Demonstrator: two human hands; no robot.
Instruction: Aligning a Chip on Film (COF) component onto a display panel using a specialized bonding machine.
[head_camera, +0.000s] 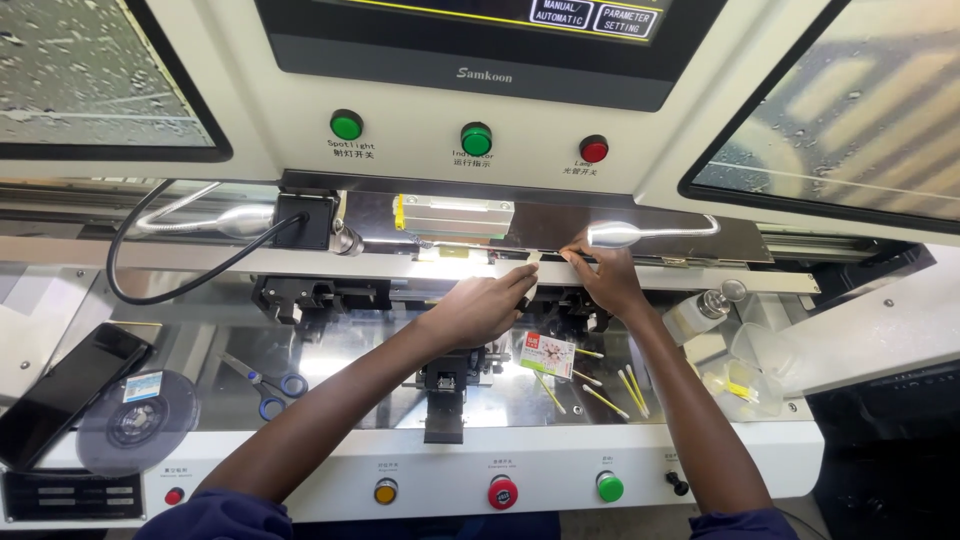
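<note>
Centre of frame: both hands reach in under the machine's lit rail (300, 262). Left hand (480, 308) has its grip pinched together on a small pale strip (533, 262), thumb and forefinger closed at the strip's lower end; the strip stands nearly upright, its top at the rail's edge, just left of the right hand. Right hand (608, 280) rests fingertips against the rail beside the strip; whether its grip clamps anything I cannot tell, the fingertips are partly hidden. Below the hands, on the glossy tabletop (360, 350), lies a small printed card packet (546, 355), with several yellow-stemmed cotton swabs (630, 390) scattered to its right. Blue-handled scissors (270, 385) lie lower left of centre. A dark tape reel (135, 420) and a black phone (65, 390) sit at far lower left. A clear plastic cup (745, 375) holding more swabs stands at lower right, near a small clear bottle (700, 312).
</note>
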